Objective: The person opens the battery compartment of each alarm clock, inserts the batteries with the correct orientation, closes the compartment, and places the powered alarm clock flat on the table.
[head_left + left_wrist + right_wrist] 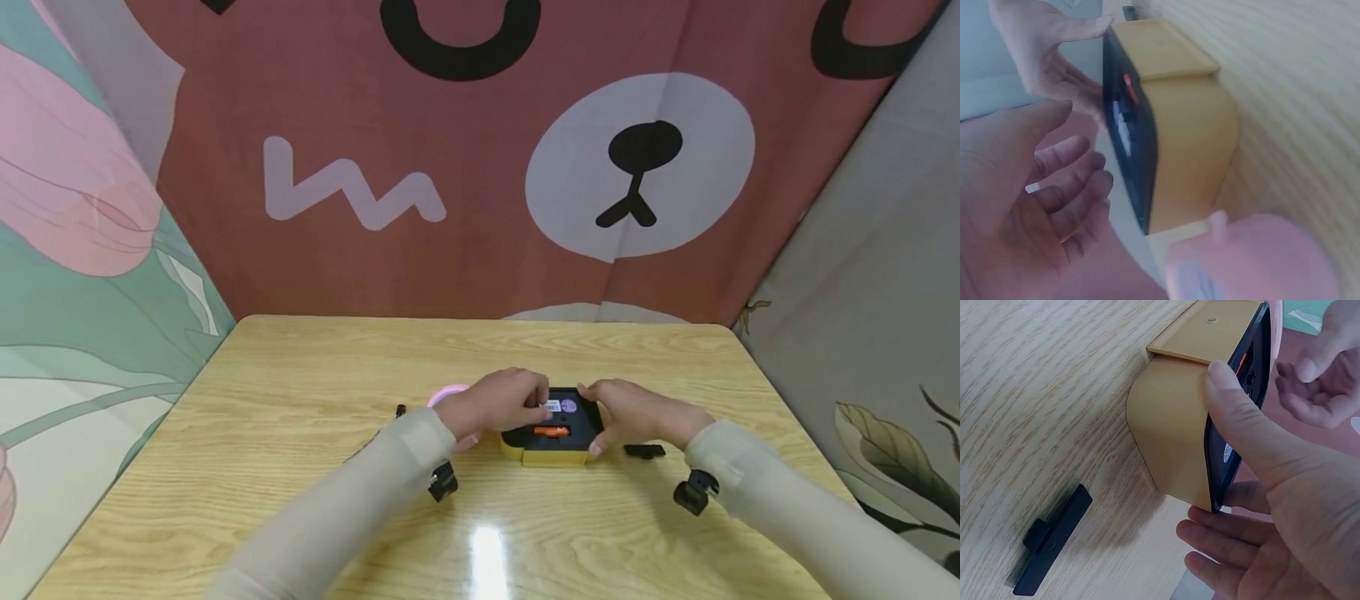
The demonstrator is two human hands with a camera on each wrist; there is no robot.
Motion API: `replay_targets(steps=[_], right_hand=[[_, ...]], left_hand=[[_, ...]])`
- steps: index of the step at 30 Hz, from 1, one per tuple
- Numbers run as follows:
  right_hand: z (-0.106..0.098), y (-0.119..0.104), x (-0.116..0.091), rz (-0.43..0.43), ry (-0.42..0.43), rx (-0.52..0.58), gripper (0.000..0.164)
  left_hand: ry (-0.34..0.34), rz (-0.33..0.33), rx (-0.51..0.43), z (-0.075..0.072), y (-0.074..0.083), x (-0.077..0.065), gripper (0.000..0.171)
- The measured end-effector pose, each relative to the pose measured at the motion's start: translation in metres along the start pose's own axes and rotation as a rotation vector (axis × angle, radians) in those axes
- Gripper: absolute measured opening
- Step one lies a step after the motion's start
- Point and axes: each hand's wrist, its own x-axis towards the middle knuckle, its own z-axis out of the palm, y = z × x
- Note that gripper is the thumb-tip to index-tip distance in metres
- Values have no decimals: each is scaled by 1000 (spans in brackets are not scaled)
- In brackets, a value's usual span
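A gold box-shaped device (555, 457) lies on the table with its black back (577, 423) facing up. An orange battery (551, 432) sits in a slot in that back, near a white label and a round sticker. My right hand (1297, 469) holds the device at its right side, thumb on the rim and some fingers at the opposite edge. Just above the back hovers my left hand (1029, 206), its fingers loosely bent and apart from the thumb, with nothing seen between them. A small black battery cover (1054, 544) lies right of the device.
Left of the device stands a pink round object (1254, 256) with a small knob, partly behind my left hand in the head view. Black cameras are strapped to both wrists. Printed cloth (480, 275) hangs behind the wooden table (360, 350).
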Motion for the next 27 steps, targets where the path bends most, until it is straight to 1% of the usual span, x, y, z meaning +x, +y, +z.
replay_targets(steps=[3, 5, 9, 13, 17, 22, 27], right_hand=[[0, 0, 0, 0, 2, -1, 106], [0, 0, 0, 3, 1, -3, 107], [1, 0, 1, 17, -7, -1, 108], [1, -1, 1, 30, -14, -1, 108], [1, -1, 1, 22, -7, -19, 109], [0, -2, 1, 10, 6, -37, 109], [0, -2, 0, 12, 5, -33, 109]], left_hand=[[44, -1, 57, -6, 1, -5, 27], [66, -16, 93, -9, 1, -9, 34], [74, -57, 134, -10, -4, -14, 46], [56, -94, 169, -8, -9, -18, 58], [24, -124, 220, -6, -11, -21, 71], [-21, -138, 284, -3, -11, -23, 85], [-52, -143, 295, 0, -11, -24, 93]])
